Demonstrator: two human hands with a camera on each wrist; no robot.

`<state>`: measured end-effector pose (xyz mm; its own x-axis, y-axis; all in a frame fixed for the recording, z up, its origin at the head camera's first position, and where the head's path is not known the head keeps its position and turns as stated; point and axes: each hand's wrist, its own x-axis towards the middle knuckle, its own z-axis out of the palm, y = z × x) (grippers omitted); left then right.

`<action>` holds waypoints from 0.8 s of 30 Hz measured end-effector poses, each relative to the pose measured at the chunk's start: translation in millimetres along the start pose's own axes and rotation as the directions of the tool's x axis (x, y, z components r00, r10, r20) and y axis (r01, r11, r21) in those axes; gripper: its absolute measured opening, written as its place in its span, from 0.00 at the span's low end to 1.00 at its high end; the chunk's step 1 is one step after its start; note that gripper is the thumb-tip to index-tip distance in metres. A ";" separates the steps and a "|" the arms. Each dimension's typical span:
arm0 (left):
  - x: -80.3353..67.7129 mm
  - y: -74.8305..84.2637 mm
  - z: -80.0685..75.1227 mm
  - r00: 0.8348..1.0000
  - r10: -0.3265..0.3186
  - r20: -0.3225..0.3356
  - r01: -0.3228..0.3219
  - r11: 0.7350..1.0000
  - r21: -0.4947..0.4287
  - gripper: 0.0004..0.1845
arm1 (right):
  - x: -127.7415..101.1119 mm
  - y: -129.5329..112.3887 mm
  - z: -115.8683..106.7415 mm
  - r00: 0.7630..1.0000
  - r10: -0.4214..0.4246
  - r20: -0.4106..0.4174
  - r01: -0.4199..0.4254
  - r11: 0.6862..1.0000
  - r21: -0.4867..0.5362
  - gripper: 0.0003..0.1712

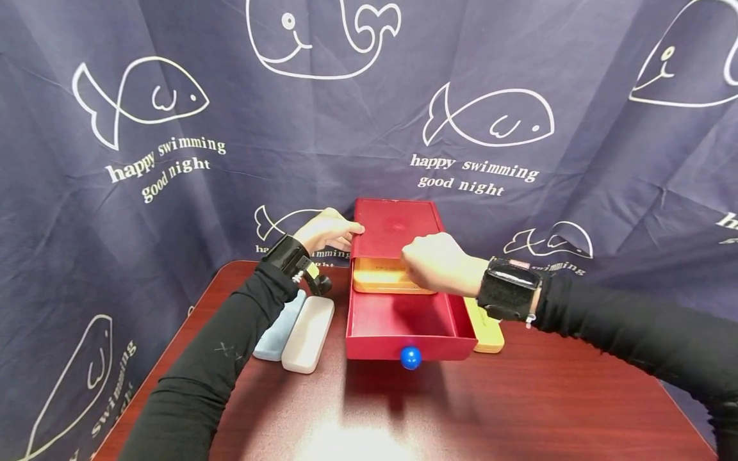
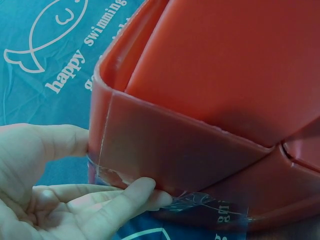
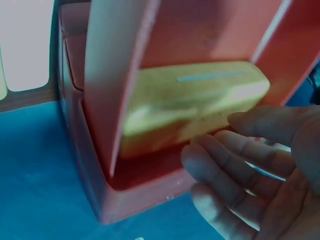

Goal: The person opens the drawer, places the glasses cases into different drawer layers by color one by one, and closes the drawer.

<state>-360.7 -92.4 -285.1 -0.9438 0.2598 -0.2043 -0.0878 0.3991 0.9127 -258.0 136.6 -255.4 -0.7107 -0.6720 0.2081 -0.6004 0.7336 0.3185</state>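
While the red cardboard drawer box (image 1: 398,282) sits mid-table (image 1: 519,410) with its drawer pulled out, a yellow oblong case (image 1: 383,280) lies half under its sleeve; the right hand (image 1: 438,264) reaches it, fingers (image 3: 235,150) relaxed, gripping nothing; the left hand (image 1: 327,232) steadies the sleeve's corner, fingers (image 2: 125,197) straight; pale blue (image 1: 280,326) and white cases (image 1: 308,333) lie alongside.

Left hand (image 1: 328,232) steadies the red box (image 1: 394,237); right hand (image 1: 438,264) reaches onto the yellow case (image 1: 383,278) inside the open drawer (image 1: 403,323).
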 end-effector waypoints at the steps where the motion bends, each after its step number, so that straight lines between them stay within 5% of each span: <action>1: 0.5 -0.2 0.1 1.000 -0.001 0.001 0.001 1.000 -0.004 0.15 | 0.0 1.7 -2.6 1.000 0.000 0.010 0.000 1.000 0.005 0.16; 10: 4.2 -1.7 0.1 1.000 -0.006 -0.008 0.006 0.999 -0.033 0.15 | -8.3 22.5 -28.3 0.997 -0.020 0.074 0.013 0.995 0.095 0.04; 16: 4.4 -1.6 0.2 1.000 -0.011 -0.019 0.010 0.999 -0.044 0.16 | -14.0 36.7 -42.2 0.987 0.040 0.154 -0.058 0.992 0.113 0.05; 24: 5.5 -4.1 -0.2 1.000 -0.004 -0.019 0.003 0.999 -0.038 0.14 | -33.8 64.2 -38.0 0.982 0.134 0.132 -0.154 0.976 0.157 0.05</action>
<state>-365.6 -92.8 -289.9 -0.9492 0.2418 -0.2012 -0.1027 0.3662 0.9248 -258.6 202.6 -206.8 -0.8267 -0.5486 0.1249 -0.5339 0.8350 0.1333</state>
